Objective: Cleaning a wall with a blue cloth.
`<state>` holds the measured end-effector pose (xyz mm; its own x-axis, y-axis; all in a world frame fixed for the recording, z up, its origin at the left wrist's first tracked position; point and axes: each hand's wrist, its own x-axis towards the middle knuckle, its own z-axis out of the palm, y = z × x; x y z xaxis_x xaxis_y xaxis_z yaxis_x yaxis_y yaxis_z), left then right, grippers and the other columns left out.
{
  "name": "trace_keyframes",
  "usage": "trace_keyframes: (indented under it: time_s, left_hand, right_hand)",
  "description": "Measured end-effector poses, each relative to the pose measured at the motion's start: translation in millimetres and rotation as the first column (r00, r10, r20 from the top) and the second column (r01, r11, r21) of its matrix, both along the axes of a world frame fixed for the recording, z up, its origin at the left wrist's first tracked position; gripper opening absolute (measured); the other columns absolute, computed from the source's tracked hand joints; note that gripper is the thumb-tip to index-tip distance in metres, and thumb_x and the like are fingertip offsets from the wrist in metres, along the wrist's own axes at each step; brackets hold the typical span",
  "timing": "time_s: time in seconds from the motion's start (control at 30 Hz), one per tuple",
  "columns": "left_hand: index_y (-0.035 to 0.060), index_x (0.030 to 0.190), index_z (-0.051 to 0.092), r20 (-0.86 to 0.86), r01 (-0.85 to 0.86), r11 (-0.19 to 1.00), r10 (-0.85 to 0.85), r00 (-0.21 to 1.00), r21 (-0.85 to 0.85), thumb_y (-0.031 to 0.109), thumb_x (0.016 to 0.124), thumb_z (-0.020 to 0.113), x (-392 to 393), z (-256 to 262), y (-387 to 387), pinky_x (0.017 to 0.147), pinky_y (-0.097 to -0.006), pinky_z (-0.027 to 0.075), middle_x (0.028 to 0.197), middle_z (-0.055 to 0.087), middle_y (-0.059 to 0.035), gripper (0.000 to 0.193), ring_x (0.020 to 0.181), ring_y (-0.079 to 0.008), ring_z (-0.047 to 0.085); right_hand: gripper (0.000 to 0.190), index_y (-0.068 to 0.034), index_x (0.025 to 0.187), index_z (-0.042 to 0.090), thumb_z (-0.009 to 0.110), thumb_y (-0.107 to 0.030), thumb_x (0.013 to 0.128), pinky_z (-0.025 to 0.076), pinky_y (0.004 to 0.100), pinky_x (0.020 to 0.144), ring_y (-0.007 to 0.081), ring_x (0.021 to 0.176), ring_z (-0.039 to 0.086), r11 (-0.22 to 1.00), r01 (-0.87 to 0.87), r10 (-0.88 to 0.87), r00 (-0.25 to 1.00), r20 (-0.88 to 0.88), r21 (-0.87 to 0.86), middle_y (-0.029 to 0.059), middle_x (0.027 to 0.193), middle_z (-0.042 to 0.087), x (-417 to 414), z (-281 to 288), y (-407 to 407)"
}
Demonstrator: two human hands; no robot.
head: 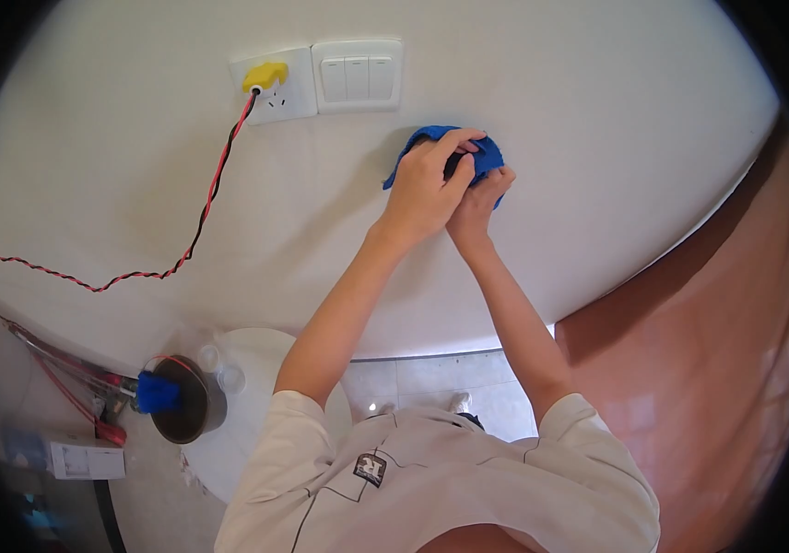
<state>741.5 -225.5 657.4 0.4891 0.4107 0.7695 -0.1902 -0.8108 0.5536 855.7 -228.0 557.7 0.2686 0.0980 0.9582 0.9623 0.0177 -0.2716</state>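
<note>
A blue cloth [490, 156] is bunched between my two hands, in front of the white wall [560, 228], below and to the right of a three-rocker light switch [357, 76]. My left hand [425, 186] grips the cloth from the left, its thumb and fingers curled over the front. Lower and to the right, my right hand [481, 204] holds the cloth's lower part, partly hidden behind my left. Whether the cloth touches the wall, I cannot tell. Something dark shows between my fingers, too covered to name.
A yellow plug [266, 75] with a twisted red-and-black cord [213, 186] sits in a wall socket [298, 90]. Lower left, a round white table [256, 352] bears a dark bucket [213, 408] with a second blue cloth [158, 392] over its rim, beside clear cups [231, 378].
</note>
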Motion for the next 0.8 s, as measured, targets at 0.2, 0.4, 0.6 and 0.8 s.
trace_keyframes:
  time_s: [0.2,0.4,0.6,0.8]
  left_hand:
    - [0.0046,0.108,0.062,0.124,-0.239,0.946,0.217,0.968,0.216,0.003,0.081,0.055,-35,-6,15,0.087,-0.033,0.045,0.103,0.064,-0.0104,0.028,0.103,-0.025,0.057]
    - [0.0047,0.126,0.051,0.025,-0.573,0.817,0.575,0.817,-0.068,0.008,0.081,0.059,-89,-100,23,0.103,-0.0417,0.032,0.134,0.044,-0.0161,0.046,0.122,-0.0325,0.042]
    - [0.0035,0.147,0.01,-0.121,-0.786,0.612,0.777,0.618,-0.085,0.029,0.078,0.072,-109,-125,34,0.11,-0.0511,0.012,0.15,0.005,-0.028,0.096,0.139,-0.0433,0.004]
    - [0.0059,0.147,0.003,-0.23,-0.758,0.643,0.725,0.649,-0.11,0.039,0.068,0.08,-102,-111,40,0.11,-0.0541,0.011,0.148,-0.007,-0.0317,0.116,0.137,-0.0485,-0.003]
  right_hand:
    - [0.054,-0.004,0.115,0.045,0.069,0.0,0.067,0.032,0.0436,0.087,0.0329,0.099,0.04,0.984,-0.006,0.005,1.0,0.006,0.18,0.0164,0.108,0.039,24,67,-13]
    - [0.048,-0.011,0.109,0.054,0.07,0.004,0.066,0.034,0.0387,0.087,0.029,0.097,0.04,0.975,0.074,-0.068,0.997,-0.037,0.209,0.0114,0.102,0.04,45,105,-17]
    - [0.033,-0.011,0.098,0.06,0.069,-0.001,0.068,0.034,0.0376,0.085,0.027,0.095,0.039,0.975,-0.043,0.052,0.998,-0.035,0.217,0.0102,0.099,0.039,23,110,-4]
    - [0.031,-0.008,0.095,0.06,0.07,-0.018,0.068,0.031,0.0392,0.085,0.0271,0.096,0.038,0.955,-0.204,0.207,0.978,0.011,0.217,0.0112,0.099,0.038,-7,104,16]
